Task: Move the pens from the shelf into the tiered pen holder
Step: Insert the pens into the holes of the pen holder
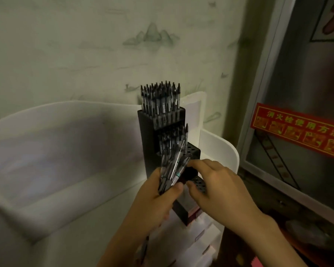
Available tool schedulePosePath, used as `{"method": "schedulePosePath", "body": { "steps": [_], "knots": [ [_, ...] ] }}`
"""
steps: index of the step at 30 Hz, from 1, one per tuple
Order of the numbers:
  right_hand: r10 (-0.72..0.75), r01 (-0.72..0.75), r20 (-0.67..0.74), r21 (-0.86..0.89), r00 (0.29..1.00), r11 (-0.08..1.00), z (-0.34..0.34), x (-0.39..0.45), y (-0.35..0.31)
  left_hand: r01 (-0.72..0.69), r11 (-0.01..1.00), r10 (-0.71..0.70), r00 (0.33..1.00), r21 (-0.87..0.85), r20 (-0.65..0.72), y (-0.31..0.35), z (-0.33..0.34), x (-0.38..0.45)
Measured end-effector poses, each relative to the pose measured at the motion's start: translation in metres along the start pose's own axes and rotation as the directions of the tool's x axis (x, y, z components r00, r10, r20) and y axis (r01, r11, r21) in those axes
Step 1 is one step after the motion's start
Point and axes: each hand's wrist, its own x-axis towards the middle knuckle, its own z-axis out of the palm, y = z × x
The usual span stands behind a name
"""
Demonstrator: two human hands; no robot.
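Both hands, the left hand (156, 199) and the right hand (218, 187), are showing bare, with no gloves, rings or watch. The forearms are showing bare too, no sleeves reaching them.

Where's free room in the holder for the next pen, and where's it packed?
Free: the lower tiers of the tiered pen holder, their holes open between the right hand and the white shelf wall. Packed: top tier pens. The left hand grips a pen bundle in front.
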Motion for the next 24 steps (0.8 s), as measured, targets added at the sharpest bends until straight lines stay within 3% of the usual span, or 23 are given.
{"method": "schedulePosePath", "body": {
  "steps": [3, 7, 10, 14, 17, 24],
  "knots": [
    [-0.005, 0.007, -0.019, 0.104, 1.000, 0.995, 0.000, 0.021, 0.016, 0.016, 0.997, -0.016, 1.000, -0.075, 0.000, 0.002, 0.006, 0.021],
    [0.040, -0.024, -0.036, 0.367, 0.999, 0.930, 0.003, 0.043, 0.038, 0.047, 0.989, -0.052, 0.998, -0.143, -0.034, 0.003, 0.017, 0.043],
    [0.078, -0.059, -0.001, 0.643, 0.997, 0.764, 0.006, 0.058, 0.047, 0.094, 0.975, -0.108, 0.992, -0.202, -0.060, 0.000, 0.025, 0.057],
    [0.118, -0.163, 0.123, 0.881, 0.985, 0.443, 0.016, 0.076, 0.053, 0.078, 0.954, -0.108, 0.990, -0.290, -0.090, 0.003, 0.036, 0.069],
    [0.073, -0.292, 0.283, 0.916, 0.956, 0.277, 0.020, 0.087, 0.060, 0.065, 0.957, -0.110, 0.983, -0.281, -0.147, 0.005, 0.044, 0.078],
    [0.014, -0.354, 0.358, 0.917, 0.934, 0.184, 0.017, 0.116, 0.076, 0.032, 0.969, -0.083, 0.977, -0.246, -0.198, 0.006, 0.049, 0.094]
  ]
}}
